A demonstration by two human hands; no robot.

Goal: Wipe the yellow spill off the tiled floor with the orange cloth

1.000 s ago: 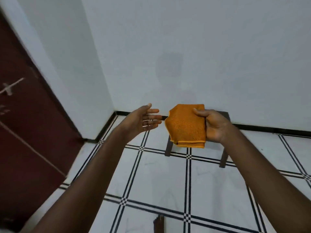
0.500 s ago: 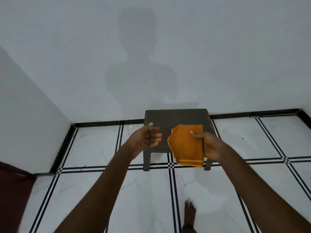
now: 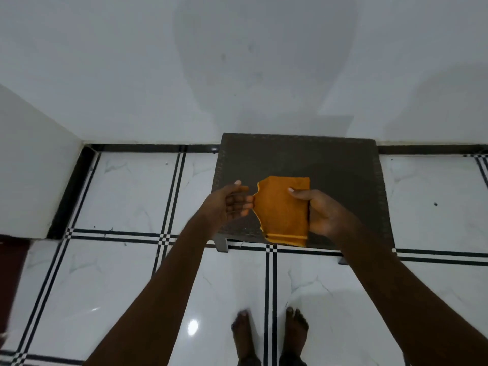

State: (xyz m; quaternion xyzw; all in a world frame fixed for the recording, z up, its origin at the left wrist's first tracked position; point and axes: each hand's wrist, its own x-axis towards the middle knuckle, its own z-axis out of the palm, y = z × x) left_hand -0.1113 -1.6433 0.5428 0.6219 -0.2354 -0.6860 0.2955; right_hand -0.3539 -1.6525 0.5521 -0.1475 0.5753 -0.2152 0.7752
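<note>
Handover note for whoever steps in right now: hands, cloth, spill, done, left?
Right hand: holding the folded orange cloth by its right edge, above the dark stool.
Left hand: open, fingertips at the cloth's left edge, not gripping.
Spill: no yellow spill shows on the tiled floor in this view.
Done: cloth is in hand.
Left: find the spill, bring the cloth down, wipe it off.

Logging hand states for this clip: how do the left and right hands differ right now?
The right hand grips the folded orange cloth, thumb across its front; the left hand holds nothing. The left hand is open, fingertips at the cloth's ragged edge, though contact is unclear; the right hand is closed on the opposite edge. Both are raised above the dark stool, palms facing each other.
</note>
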